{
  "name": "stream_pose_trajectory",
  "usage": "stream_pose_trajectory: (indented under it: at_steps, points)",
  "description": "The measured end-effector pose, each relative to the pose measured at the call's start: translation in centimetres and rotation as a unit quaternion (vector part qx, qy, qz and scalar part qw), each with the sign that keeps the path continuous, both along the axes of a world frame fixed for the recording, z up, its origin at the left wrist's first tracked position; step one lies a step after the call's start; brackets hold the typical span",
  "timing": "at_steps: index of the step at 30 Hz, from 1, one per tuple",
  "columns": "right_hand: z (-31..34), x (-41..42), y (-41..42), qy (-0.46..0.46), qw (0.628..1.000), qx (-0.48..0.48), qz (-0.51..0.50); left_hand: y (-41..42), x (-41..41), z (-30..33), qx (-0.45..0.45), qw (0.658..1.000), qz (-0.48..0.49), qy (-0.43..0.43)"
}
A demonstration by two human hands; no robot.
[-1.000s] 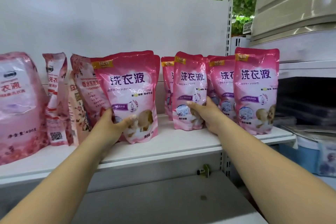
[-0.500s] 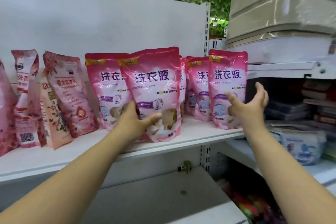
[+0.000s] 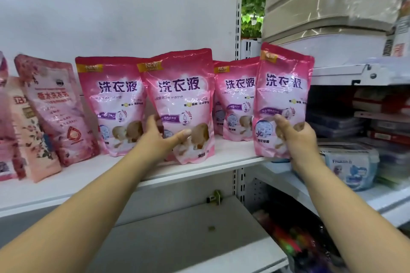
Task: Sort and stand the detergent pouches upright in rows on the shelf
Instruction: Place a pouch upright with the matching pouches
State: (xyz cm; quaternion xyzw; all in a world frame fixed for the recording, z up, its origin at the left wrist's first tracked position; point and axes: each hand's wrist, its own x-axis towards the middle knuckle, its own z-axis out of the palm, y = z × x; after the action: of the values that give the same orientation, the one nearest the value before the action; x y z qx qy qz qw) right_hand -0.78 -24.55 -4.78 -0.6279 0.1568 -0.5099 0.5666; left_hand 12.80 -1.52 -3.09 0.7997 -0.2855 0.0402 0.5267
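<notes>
Right hand (image 3: 297, 137), free half second ago, now grips end pouch (image 3: 282, 99) at shelf (image 3: 233, 157) right edge; left hand (image 3: 159, 139) still clamps front pouch (image 3: 177, 106). Row alignment underway.

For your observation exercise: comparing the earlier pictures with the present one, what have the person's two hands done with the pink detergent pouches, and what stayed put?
The right hand, open in the air half a second ago, now has its grip on the rightmost glossy pink detergent pouch, tilted at the white shelf edge. The left hand keeps holding the front pink pouch. The paler floral pouches stayed.
</notes>
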Motion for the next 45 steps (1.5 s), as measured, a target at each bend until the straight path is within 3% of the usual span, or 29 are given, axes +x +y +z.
stream_pose_trajectory:
  at_steps: [2, 5, 9, 13, 16, 18, 20, 22, 25, 28, 31, 33, 36, 38, 41, 45]
  points:
    - [0.1, -0.8, 2.2, -0.046, 0.998, -0.001, 0.047, 0.8, -1.0, 0.2, -0.048, 0.998, 0.032, -0.022]
    - [1.0, -1.5, 6.4, -0.104, 0.988, -0.019, 0.113, 2.7, -2.7, 0.3, -0.169, 0.982, -0.042, -0.068]
    - [2.9, -0.4, 13.3, -0.14, 0.961, -0.067, 0.23, 3.4, -4.9, 0.3, -0.2, 0.963, -0.169, 0.059]
    - [3.8, 4.4, 19.6, -0.102, 0.965, -0.068, 0.23, 6.5, -5.5, 1.3, -0.262, 0.954, -0.143, 0.04]
    - [3.5, 8.6, 22.9, -0.085, 0.967, -0.026, 0.237, 10.1, -3.1, 2.1, -0.178, 0.982, -0.026, -0.048]
    - [2.3, 10.7, 24.1, -0.056, 0.966, -0.03, 0.249, 11.4, -1.1, 1.7, -0.141, 0.988, 0.033, -0.045]
    - [1.0, 12.1, 24.7, -0.016, 0.969, -0.042, 0.243, 12.0, 0.4, 0.8, -0.156, 0.987, 0.009, 0.031]
    - [0.6, 12.9, 24.2, 0.009, 0.966, -0.061, 0.251, 12.2, 1.2, 0.3, -0.223, 0.962, -0.058, 0.147]
    - [1.8, 12.4, 22.9, 0.073, 0.954, -0.113, 0.269, 11.9, 2.3, 0.1, -0.26, 0.939, -0.109, 0.195]
    - [1.6, 10.6, 21.2, 0.104, 0.945, -0.208, 0.231, 11.2, 2.5, -0.1, -0.233, 0.954, -0.097, 0.164]
    - [1.6, 7.8, 19.0, -0.033, 0.949, -0.313, 0.033, 10.8, 3.3, -0.4, -0.218, 0.96, -0.086, 0.152]
    - [2.4, 7.0, 17.1, -0.041, 0.947, -0.304, -0.093, 10.6, 3.7, -0.5, -0.224, 0.961, -0.068, 0.148]
    - [3.0, 7.8, 14.6, 0.183, 0.955, -0.23, -0.041, 10.1, 3.4, -0.5, -0.215, 0.967, -0.061, 0.126]
    - [2.3, 8.4, 13.8, 0.183, 0.961, -0.208, 0.009, 9.8, 3.1, -0.5, -0.175, 0.981, -0.037, 0.077]
    - [1.7, 8.4, 13.9, 0.142, 0.968, -0.208, -0.004, 9.7, 2.6, -0.4, -0.094, 0.996, 0.006, -0.003]
    - [2.0, 7.8, 14.0, 0.157, 0.963, -0.219, 0.023, 9.6, 2.5, -0.5, -0.011, 0.999, 0.045, -0.014]
